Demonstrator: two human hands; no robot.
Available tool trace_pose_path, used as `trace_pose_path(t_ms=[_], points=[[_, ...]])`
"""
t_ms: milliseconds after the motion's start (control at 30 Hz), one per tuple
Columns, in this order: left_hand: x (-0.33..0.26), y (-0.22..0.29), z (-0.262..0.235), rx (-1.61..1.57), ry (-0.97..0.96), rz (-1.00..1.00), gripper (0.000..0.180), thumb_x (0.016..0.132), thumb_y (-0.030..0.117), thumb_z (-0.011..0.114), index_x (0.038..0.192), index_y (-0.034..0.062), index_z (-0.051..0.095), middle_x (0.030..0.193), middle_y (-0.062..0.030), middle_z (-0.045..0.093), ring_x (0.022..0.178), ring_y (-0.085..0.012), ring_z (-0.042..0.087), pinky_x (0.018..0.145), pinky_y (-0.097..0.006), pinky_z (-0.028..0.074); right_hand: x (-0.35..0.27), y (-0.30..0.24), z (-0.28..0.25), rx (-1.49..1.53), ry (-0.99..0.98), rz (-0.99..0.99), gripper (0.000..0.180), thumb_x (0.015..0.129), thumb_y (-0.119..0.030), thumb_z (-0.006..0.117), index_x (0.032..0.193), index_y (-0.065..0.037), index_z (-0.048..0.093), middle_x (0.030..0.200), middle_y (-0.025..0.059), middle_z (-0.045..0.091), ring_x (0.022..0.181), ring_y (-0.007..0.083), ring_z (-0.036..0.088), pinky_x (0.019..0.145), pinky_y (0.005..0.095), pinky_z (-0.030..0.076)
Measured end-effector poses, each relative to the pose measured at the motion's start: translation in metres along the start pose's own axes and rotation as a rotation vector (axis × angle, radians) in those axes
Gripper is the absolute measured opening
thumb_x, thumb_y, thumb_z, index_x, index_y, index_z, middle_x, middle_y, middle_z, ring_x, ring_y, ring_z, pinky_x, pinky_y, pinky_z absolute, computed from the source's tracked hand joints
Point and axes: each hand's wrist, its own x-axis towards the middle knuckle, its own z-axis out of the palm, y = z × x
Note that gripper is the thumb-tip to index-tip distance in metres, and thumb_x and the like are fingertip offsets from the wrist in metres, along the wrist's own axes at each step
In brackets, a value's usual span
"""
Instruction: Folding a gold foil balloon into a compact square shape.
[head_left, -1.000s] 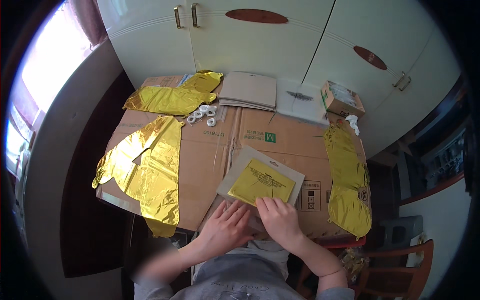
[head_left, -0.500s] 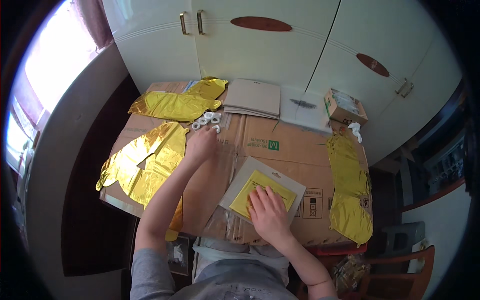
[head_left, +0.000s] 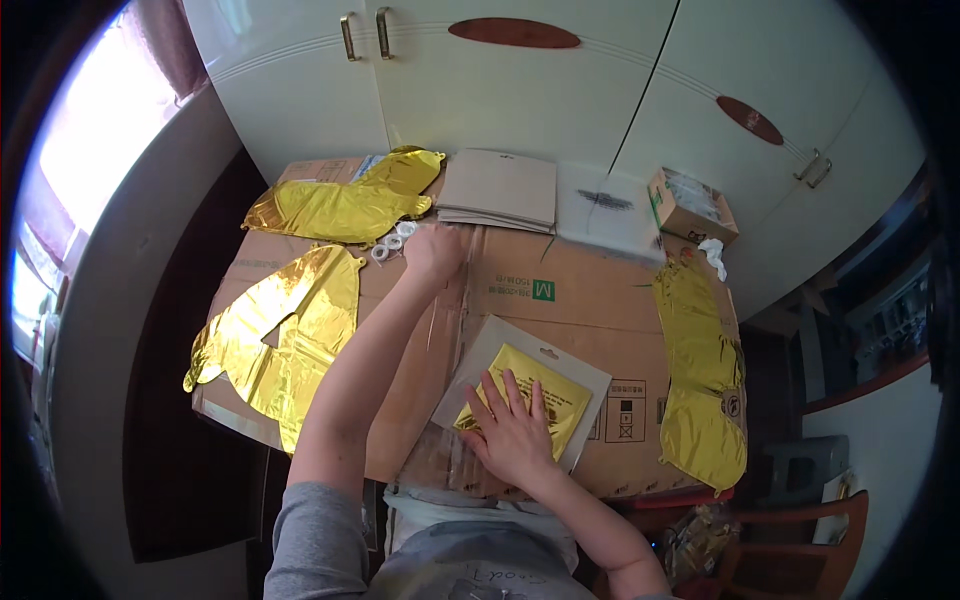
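Note:
My right hand point(head_left: 515, 440) lies flat with fingers spread on a folded gold foil balloon point(head_left: 520, 375), which rests on a grey card point(head_left: 590, 382) with a hang slot. Farther off, my left hand point(head_left: 436, 254) is closed beside several small white ribbon rolls point(head_left: 392, 241); it hides whatever its fingers hold. Just beyond the left hand is a stack of grey cards point(head_left: 500, 188). Flat gold foil balloons lie at the back left point(head_left: 330, 212), at the left point(head_left: 315, 320) and along the right edge point(head_left: 695, 370).
A flattened brown cardboard box point(head_left: 590, 310) covers the table. A clear plastic bag point(head_left: 605, 225) lies at the back, by a small open box point(head_left: 690, 205) and a crumpled white piece point(head_left: 712, 258). White cabinets point(head_left: 520, 95) rise behind; a wooden chair point(head_left: 800, 550) stands right.
My left hand has moved right and slightly away from me, to the right side of the white rolls. On the foil, my right hand has slid a little left and nearer, fingers more spread.

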Motion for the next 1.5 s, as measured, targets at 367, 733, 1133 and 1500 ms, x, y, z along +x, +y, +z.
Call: trace_pose_path(t_ms=[367,733,1133,1500], points=[[-0.004,-0.021,0.007,0.235,0.0,0.124,0.017,0.082,0.022,0.064,0.087,0.0105,0.076,0.089,-0.0122,0.074,0.085,-0.0277,0.073,0.068,-0.038,0.059,0.004,0.015,-0.006,0.015,0.056,-0.116,0.071,0.091,-0.055,0.055,0.144,-0.01,0.045,0.15,0.0126,0.041,0.142,0.0319,0.033,0.116,0.0611,0.018],[-0.265,-0.044,-0.075,-0.331,-0.189,0.296,0.022,0.087,0.024,0.063,0.078,0.0055,0.059,0.063,-0.0155,0.061,0.059,-0.0354,0.064,0.054,-0.046,0.052,-0.003,0.023,0.0,0.263,0.229,-0.174,0.045,0.077,-0.031,0.078,0.106,-0.007,0.054,0.128,0.0131,0.052,0.132,0.0349,0.045,0.112,0.0651,0.024],[-0.318,-0.032,-0.023,-0.226,-0.019,0.297,0.025,0.086,0.021,0.066,0.071,0.0072,0.052,0.062,-0.0098,0.06,0.058,-0.0289,0.064,0.052,-0.04,0.052,-0.003,0.017,-0.002,0.237,0.262,-0.225,0.018,0.08,-0.021,0.074,0.088,-0.012,0.062,0.115,0.0056,0.058,0.126,0.0303,0.05,0.107,0.0677,0.03],[-0.3,-0.004,-0.003,-0.35,0.072,0.163,0.017,0.088,0.016,0.067,0.082,0.0065,0.054,0.068,-0.0116,0.061,0.06,-0.032,0.064,0.054,-0.043,0.052,-0.003,0.018,0.0,0.193,0.238,-0.233,0.02,0.08,-0.022,0.075,0.093,-0.014,0.063,0.116,0.004,0.058,0.127,0.0285,0.05,0.108,0.0675,0.03]])
